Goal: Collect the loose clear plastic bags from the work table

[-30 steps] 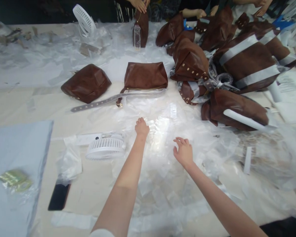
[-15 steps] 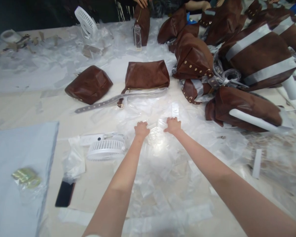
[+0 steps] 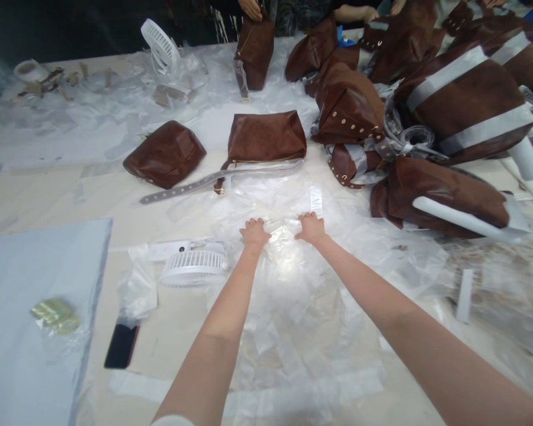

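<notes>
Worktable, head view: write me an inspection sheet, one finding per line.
Surface: pale tabletop, largely strewn with plastic film.
Work items: shiny clear plastic at centre.
Clutter: phone, nearer white fan, yellow-green packet.
Grips: left grip and right grip both spread at the clear plastic; whether either pinches it is unclear.
Cables: nothing seen for certain.
Surroundings: brown bags beyond; another person's hand at one by the far edge.
</notes>
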A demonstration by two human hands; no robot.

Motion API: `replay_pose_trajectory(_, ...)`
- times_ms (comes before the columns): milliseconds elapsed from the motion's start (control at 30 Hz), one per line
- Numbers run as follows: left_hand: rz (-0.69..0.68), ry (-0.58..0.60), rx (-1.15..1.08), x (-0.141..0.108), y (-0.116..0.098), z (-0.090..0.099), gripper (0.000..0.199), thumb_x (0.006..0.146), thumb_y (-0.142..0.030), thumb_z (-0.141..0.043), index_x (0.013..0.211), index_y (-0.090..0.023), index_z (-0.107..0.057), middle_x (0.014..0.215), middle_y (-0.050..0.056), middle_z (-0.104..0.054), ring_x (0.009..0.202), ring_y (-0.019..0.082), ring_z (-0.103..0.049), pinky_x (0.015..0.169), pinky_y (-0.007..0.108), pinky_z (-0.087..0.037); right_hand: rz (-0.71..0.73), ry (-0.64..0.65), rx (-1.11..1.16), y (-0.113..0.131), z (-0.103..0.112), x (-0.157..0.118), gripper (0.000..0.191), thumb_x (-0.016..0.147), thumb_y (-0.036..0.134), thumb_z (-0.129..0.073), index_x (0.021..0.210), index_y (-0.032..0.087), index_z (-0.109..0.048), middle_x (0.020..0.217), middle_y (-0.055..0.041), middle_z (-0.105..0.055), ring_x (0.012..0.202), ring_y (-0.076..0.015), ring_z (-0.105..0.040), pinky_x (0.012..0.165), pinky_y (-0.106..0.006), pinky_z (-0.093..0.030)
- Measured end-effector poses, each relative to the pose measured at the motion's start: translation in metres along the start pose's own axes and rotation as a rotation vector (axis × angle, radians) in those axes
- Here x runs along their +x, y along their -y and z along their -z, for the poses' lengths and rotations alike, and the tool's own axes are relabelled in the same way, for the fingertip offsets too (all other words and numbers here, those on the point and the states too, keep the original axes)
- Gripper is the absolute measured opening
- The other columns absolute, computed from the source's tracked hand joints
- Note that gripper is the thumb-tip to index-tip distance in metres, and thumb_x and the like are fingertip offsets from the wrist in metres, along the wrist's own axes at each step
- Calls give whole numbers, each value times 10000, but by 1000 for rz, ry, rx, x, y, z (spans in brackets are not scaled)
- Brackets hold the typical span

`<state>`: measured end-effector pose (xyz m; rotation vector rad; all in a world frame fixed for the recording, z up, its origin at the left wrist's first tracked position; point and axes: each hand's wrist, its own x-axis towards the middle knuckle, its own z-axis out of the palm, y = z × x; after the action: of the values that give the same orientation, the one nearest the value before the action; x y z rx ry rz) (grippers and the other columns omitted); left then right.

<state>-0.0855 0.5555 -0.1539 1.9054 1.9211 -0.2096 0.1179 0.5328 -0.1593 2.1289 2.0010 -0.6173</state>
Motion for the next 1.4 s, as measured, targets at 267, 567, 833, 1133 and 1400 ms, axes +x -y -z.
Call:
replay_pose_trajectory(267,-34,-101,-90,-22,2,1,540,785,-273,-706,1293,-223,-528,1441,140,-473,1342,316,-418,1062,481,-427,328,-2,59,-14,-8,-30,106,800,227,-760,903,221,-734,966,-58,-720,1054,-248,-597,886,-329,-431)
replay_pose_trajectory(567,31,-241,-708,-126,6,-65,376,827,-152,-588,1191,-180,-503,1167,116,-560,1130,247,-581,1036,442,-488,465,70,99,-10,-4,-40,118,820,266,-771,932,237,-748,899,-45,-736,872,-229,-676,837,-293,-456)
replay_pose_trajectory(833,72,-178,-749,-140,-1,-91,503,811,-147,-585,1296,-156,-454,1197,157,-550,1178,292,-569,1083,499,-445,557,48,41,66,0,26,299,750,225,-839,1030,196,-736,1499,-88,-499,1367,-287,-429,1044,-375,-436)
replay_pose_trajectory(1133,154,-134,-715,-153,-12,-84,667,715,-75,-609,1362,-117,-455,1328,212,-523,1301,338,-475,1188,462,-333,402,125,139,95,-18,23,677,638,156,-835,1260,208,-574,1075,-90,-721,914,-261,-683,748,-302,-487)
replay_pose_trajectory(1400,135,-93,-847,-164,-5,-63,642,744,-164,-692,1330,-133,-433,1366,207,-471,1368,330,-410,1193,452,-319,355,-242,619,42,29,-39,316,731,262,-711,1039,222,-658,956,-17,-745,858,-242,-696,784,-323,-529)
